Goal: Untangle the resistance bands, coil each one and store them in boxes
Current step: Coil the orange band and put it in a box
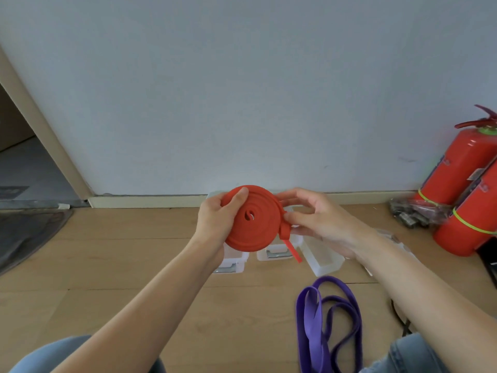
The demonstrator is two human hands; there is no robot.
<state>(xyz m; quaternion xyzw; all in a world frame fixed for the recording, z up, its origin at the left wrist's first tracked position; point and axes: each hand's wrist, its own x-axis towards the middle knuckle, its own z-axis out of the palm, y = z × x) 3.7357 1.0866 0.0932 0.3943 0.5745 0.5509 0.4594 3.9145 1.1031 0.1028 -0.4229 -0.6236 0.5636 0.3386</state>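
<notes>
Fingers of the left hand [215,219] clasp the coiled red band [252,219]; right hand [317,219] fingers pinch its loose end.

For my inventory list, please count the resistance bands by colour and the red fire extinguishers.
Red rubber resistance band, coiled, gripped by left hand and right hand: 1
Purple rubber resistance band, loose on the wooden floor: 1
Red metal fire extinguishers: 2
Total: 4

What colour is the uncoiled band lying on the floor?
Purple flat rubber band, clearest in the head view.
</notes>
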